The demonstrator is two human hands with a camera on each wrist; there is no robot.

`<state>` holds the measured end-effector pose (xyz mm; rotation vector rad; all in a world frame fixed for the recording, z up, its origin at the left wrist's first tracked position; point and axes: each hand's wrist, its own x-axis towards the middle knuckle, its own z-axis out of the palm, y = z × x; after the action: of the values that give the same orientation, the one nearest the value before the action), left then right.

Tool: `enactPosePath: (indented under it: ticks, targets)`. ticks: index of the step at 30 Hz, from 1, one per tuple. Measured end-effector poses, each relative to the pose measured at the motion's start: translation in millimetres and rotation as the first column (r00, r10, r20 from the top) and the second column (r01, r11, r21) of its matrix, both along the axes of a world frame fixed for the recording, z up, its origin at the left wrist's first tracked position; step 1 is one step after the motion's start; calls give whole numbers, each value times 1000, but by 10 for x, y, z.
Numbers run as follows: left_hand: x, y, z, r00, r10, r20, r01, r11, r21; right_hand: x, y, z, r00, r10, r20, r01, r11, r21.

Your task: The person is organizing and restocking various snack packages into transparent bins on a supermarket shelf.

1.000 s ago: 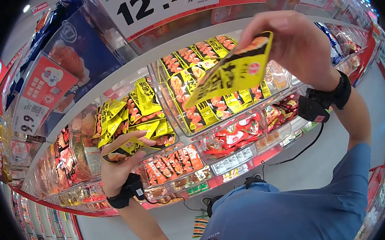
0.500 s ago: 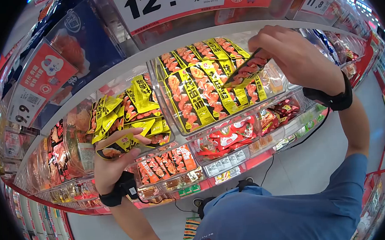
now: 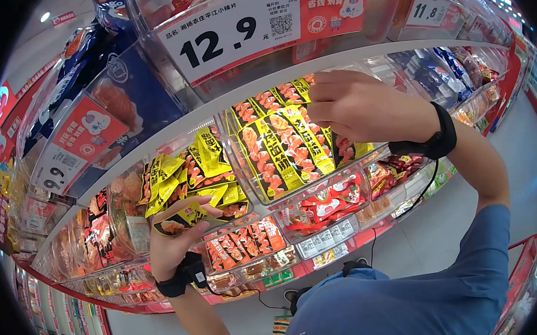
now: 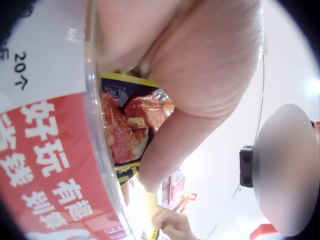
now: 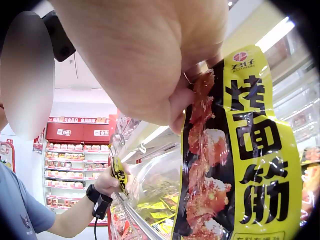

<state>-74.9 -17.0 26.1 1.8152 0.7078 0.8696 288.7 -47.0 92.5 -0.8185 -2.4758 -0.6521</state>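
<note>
My right hand [image 3: 354, 105] pinches a yellow bag [image 5: 255, 145] over neat rows of bags [image 3: 279, 145]. My left hand [image 3: 173, 244] pinches another bag [image 3: 182, 219] beside a messy pile [image 3: 209, 162].

- I see packet rows [image 3: 289, 146] in one tray [image 3: 320, 182], the right hand [image 3: 364, 106] above them.
- At left of it lies a packet pile [image 3: 198, 166], left hand [image 3: 169, 244] before.

The shirt [image 3: 383, 299] is blue, short-sleeved — the wrist straps [image 3: 445, 131] black, with black cables [image 5: 96, 229].
</note>
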Motion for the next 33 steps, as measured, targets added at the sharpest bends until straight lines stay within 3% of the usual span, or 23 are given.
enactPosePath:
  ticks: [4,7,8,10,13,16,21,24,27,33]
  targets:
    - [-11,-9,16,1000,-1,-12,1,1000,-8,-32,143,-78,999,-43,25,44,998,-54]
    - [0,12,-12,1000,-13,7,13,1000,-5,-26,382,-115,990,-126,-68,100,948,-303]
    - [2,9,-12,1000,-14,13,14,1000,-6,-12,422,-76,989,-122,-82,76,904,-421]
    - [0,-7,-8,1000,-12,23,12,1000,-5,36,674,-212,985,-26,-170,-48,907,-419]
    - [-1,-16,-4,1000,-1,13,1,1000,17,3,732,-144,981,-191,-19,150,827,-541]
    - [1,-20,4,1000,14,-1,-14,1000,20,-20,735,-99,902,-422,-91,264,706,-657]
    - [-15,0,-22,1000,-5,7,5,999,53,168,698,-52,830,-556,48,505,711,-490]
    - [1,-26,0,1000,20,1,-20,1000,-13,234,673,-52,776,-597,206,600,597,-532]
    - [-8,0,-24,1000,-4,12,4,1000,13,302,677,-191,812,-577,87,529,664,-529]
    - [2,-20,17,1000,-6,-2,6,1000,4,320,685,-166,841,-534,83,470,647,-601]
